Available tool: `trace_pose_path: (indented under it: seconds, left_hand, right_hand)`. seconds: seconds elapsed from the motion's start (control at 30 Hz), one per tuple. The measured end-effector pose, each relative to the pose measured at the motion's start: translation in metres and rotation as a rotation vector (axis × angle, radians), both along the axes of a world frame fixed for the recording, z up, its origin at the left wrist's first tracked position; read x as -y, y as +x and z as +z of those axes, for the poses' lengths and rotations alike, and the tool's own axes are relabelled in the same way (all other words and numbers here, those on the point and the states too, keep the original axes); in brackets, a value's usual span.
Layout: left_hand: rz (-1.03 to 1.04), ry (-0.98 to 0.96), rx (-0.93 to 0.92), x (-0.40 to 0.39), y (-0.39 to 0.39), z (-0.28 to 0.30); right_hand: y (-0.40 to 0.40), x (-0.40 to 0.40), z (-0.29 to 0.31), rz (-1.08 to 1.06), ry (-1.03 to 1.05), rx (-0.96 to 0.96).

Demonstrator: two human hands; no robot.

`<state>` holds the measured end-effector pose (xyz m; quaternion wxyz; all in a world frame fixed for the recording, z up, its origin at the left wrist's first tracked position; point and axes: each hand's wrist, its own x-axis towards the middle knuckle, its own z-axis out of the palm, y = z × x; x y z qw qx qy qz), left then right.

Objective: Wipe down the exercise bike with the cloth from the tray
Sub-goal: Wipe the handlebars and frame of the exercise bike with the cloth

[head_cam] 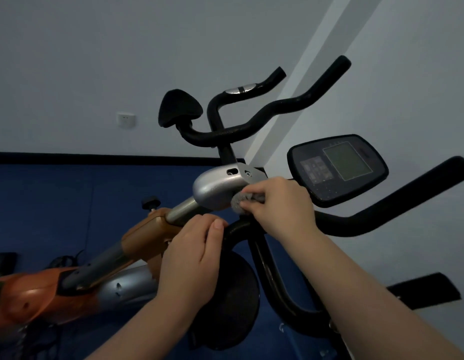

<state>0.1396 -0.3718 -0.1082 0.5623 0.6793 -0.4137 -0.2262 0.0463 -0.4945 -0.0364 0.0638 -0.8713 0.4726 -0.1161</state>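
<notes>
Right hand (280,203) has its fingers curled round a bunched-up grey cloth (241,201), pressing it against the silver stem housing (215,188) of the exercise bike (145,229), while the left hand (191,253) grips the black handlebar (241,227) just below that housing, console (337,167) off to its right.

Blue floor (69,203) carries the exercise bike (137,240) and black cables (62,261)

You are working in dim, bluish, even light; a pale band is slanting across the wall (316,81). The wide lens is bending the edges, and the view is looking slightly soft.
</notes>
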Motion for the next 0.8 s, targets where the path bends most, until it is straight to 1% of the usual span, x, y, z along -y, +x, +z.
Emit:
trace_pose_path:
  seconds: [0.07, 0.13, 0.2, 0.27, 0.3, 0.33, 0.4, 0.53, 0.6, 0.63, 0.8]
  left_hand:
    - [-0.005, -0.001, -0.005, 0.000, 0.001, 0.000]
    - [-0.023, 0.001, -0.011, -0.001, 0.000, 0.000]
    - [-0.030, 0.000, -0.009, -0.002, 0.001, 0.001]
    - [-0.037, 0.001, -0.011, -0.003, 0.001, 0.001]
    - [-0.039, 0.003, -0.013, -0.003, 0.001, 0.001]
    - [-0.042, 0.004, -0.017, -0.003, 0.001, 0.001]
    - [-0.045, 0.006, -0.022, -0.003, 0.001, 0.000]
    - [-0.064, 0.001, -0.034, -0.004, 0.002, -0.002]
    - [-0.072, -0.007, -0.033, -0.004, 0.002, -0.003]
    - [-0.071, -0.010, -0.030, -0.004, 0.002, -0.003]
    - [-0.055, -0.022, -0.038, -0.001, 0.002, -0.006]
  right_hand:
    - [0.007, 0.002, -0.003, -0.026, -0.022, 0.002]
    - [0.006, 0.000, -0.004, -0.048, -0.019, 0.063]
    - [-0.002, -0.006, -0.003, -0.041, -0.039, 0.204]
    - [-0.014, -0.015, 0.005, -0.027, -0.083, 0.422]
    - [-0.022, -0.021, 0.010, -0.018, -0.113, 0.501]
    - [-0.031, -0.028, 0.014, -0.012, -0.140, 0.528]
    - [-0.051, -0.046, 0.017, 0.001, -0.144, 0.475]
    - [-0.082, -0.086, 0.000, -0.059, -0.071, 0.225]
    - [-0.088, -0.096, -0.010, -0.088, 0.064, 0.221]
    - [-0.088, -0.098, -0.013, -0.099, 0.099, 0.236]
    - [-0.066, -0.084, -0.019, -0.148, 0.052, 0.253]
